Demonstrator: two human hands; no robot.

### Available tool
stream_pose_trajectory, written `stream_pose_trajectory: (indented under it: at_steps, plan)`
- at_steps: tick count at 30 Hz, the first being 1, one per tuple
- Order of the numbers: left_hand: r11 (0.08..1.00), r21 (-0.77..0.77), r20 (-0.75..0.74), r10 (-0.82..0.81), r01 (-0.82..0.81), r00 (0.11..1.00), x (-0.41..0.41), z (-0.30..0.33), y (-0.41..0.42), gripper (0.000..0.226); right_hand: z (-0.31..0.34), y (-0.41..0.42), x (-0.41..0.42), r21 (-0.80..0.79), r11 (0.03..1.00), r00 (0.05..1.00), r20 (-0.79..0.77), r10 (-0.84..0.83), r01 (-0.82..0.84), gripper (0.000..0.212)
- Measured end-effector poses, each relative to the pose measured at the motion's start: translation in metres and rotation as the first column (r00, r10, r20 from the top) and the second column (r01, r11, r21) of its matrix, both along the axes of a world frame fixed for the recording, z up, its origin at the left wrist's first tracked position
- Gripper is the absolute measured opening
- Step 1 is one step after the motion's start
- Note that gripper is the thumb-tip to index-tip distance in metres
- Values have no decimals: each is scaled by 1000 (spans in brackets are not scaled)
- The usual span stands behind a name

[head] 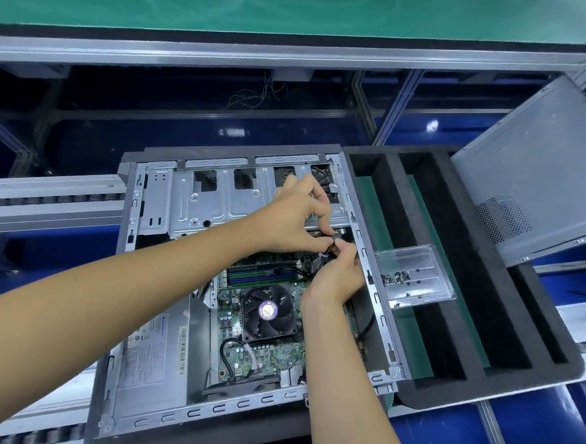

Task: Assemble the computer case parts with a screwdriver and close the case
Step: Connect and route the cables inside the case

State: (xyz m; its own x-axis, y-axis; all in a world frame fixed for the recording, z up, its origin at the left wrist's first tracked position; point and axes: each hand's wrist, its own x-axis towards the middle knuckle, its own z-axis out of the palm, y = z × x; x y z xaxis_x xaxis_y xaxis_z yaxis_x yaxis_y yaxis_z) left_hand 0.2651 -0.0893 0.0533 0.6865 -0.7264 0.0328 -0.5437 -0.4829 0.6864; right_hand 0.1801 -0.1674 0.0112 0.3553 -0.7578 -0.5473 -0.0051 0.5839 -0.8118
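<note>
An open computer case (156, 416) lies flat, showing its motherboard, black CPU fan (268, 313) and grey power supply (155, 354). Both hands meet at the case's far right, beside the silver drive cage (200, 199). My left hand (295, 218) pinches a small black cable connector (333, 243) with thumb and fingers. My right hand (338, 276) pinches the same bundle of wires just below it. The grey side panel (541, 175) leans apart at the right. No screwdriver is in view.
A black foam tray (453, 266) with long slots sits right of the case. On it rests a clear plastic tray (415, 274) with several small screws. Conveyor rails run along the left and front. A green-topped bench spans the back.
</note>
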Motion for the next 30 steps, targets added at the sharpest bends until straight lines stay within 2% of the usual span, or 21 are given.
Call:
stream_pose_trajectory:
  at_steps: [7,17,25,30]
  plan:
    - [1000,-14,25,-5,5,1000,0,-3,1,20,1,1,-1,6,1000,997,-69,29,-28,16]
    - [1000,-19,64,-13,15,998,0,-7,1,19,4,7,1,0,997,997,-15,-74,74,19]
    - [996,-84,79,3,4,997,0,-9,0,15,1,7,2,-22,999,999,16,-47,48,22]
    - [995,-100,81,39,-30,996,-1,-9,0,21,-1,6,1,-10,1000,999,-40,-29,28,20]
